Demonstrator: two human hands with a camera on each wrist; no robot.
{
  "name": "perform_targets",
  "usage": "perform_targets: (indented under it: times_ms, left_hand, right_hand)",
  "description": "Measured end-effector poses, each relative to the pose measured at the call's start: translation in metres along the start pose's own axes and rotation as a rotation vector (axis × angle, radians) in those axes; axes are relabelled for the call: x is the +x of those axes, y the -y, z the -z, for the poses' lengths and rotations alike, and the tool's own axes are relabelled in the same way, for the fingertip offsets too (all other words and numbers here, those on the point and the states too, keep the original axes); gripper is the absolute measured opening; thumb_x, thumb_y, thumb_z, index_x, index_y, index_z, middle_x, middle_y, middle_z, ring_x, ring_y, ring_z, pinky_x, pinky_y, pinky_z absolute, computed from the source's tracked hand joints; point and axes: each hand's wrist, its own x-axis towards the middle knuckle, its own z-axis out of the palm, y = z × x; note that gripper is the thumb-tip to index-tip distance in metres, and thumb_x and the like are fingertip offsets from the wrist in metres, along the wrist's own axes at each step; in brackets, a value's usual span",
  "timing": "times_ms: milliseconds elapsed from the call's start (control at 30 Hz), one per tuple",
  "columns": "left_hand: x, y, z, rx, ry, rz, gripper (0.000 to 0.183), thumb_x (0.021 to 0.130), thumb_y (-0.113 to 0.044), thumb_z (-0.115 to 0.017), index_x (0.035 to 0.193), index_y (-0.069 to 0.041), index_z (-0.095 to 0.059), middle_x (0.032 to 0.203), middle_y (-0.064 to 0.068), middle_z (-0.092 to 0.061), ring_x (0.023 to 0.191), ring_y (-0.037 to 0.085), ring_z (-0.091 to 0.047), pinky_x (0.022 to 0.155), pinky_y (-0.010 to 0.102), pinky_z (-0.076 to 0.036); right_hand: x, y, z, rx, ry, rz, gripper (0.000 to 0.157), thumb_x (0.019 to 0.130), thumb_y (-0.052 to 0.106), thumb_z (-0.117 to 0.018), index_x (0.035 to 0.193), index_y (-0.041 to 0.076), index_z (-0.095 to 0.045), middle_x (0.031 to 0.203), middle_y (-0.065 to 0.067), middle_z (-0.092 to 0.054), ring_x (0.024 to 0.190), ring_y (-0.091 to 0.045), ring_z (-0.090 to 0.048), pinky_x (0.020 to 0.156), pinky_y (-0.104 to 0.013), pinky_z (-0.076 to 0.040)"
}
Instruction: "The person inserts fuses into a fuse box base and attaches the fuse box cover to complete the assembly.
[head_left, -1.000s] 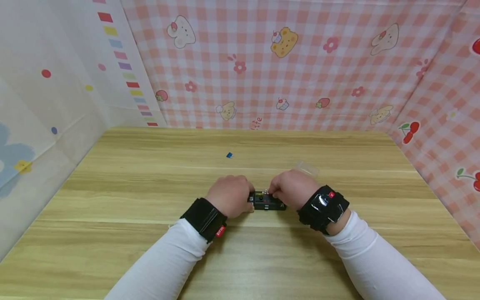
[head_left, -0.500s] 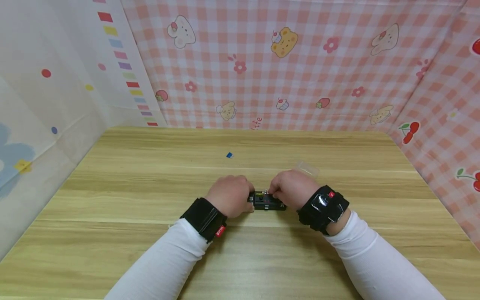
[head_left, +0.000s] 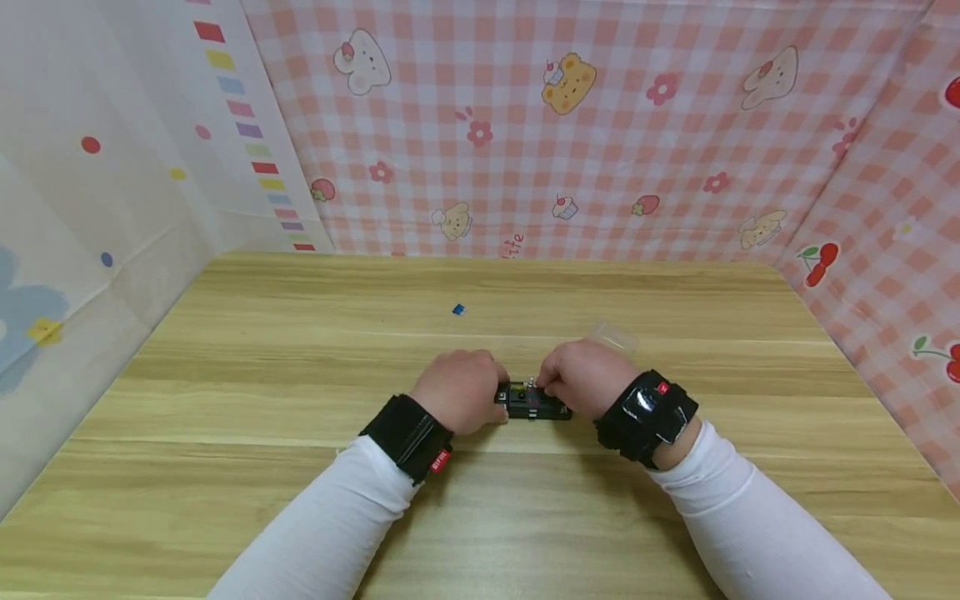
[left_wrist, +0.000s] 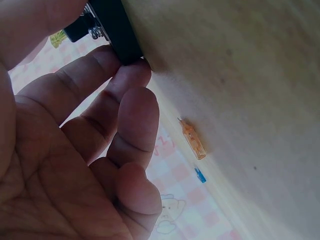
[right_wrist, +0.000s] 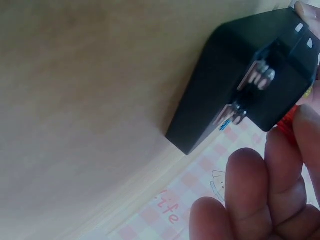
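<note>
Wood-grain tabletop point(head_left: 187, 375), pale yellow-brown. Behind it: pink-and-white gingham cloth point(head_left: 450, 50) printed with a yellow bear point(head_left: 568, 85), flowers, strawberries and red "life" lettering point(head_left: 513, 246). Left: white cloth point(head_left: 45, 183), coloured dots, light-blue flower point(head_left: 30, 304), strip of multicoloured bars point(head_left: 250, 131). Right: gingham side cloth point(head_left: 892, 275), red cherries point(head_left: 822, 265).

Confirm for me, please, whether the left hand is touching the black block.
Touching: the left wrist view shows the left hand with its fingertips against the end of the black block.
</note>
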Motion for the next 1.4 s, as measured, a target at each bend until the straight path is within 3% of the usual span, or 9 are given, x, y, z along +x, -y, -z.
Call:
perform_targets:
  times_ms: [533, 1100, 1400]
  left_hand:
    - [0.0028, 0.0016, 0.0004, -0.018, 0.013, -0.001, 0.031, 0.073, -0.04, -0.079, 0.095, -0.019, -0.071, 0.077, -0.007, -0.058, 0.062, 0.012, -0.051, 0.055, 0.032, -0.043]
    - [0.001, 0.0, 0.0007, -0.022, 0.008, 0.002, 0.032, 0.073, -0.039, -0.079, 0.096, -0.019, -0.071, 0.078, -0.006, -0.058, 0.063, 0.013, -0.051, 0.056, 0.032, -0.043]
    - [0.0003, -0.0003, 0.0006, -0.012, 0.006, -0.004, 0.032, 0.073, -0.039, -0.079, 0.097, -0.019, -0.071, 0.08, -0.006, -0.058, 0.063, 0.013, -0.051, 0.055, 0.032, -0.043]
  right_hand:
    - [-0.0012, -0.0026, -0.0019, 0.043, -0.013, -0.035, 0.015, 0.082, 0.007, -0.071, 0.078, 0.022, -0.073, 0.075, 0.011, -0.063, 0.064, -0.007, -0.053, 0.059, -0.028, -0.047]
    - [-0.0012, -0.0008, -0.0026, 0.019, -0.022, -0.004, 0.014, 0.08, 0.006, -0.072, 0.079, 0.019, -0.074, 0.078, 0.009, -0.065, 0.067, -0.006, -0.053, 0.061, -0.028, -0.048]
    - [-0.0007, 0.0009, -0.0037, 0.011, -0.017, -0.03, 0.015, 0.08, 0.005, -0.07, 0.079, 0.019, -0.074, 0.078, 0.009, -0.064, 0.067, -0.007, -0.053, 0.061, -0.029, -0.047]
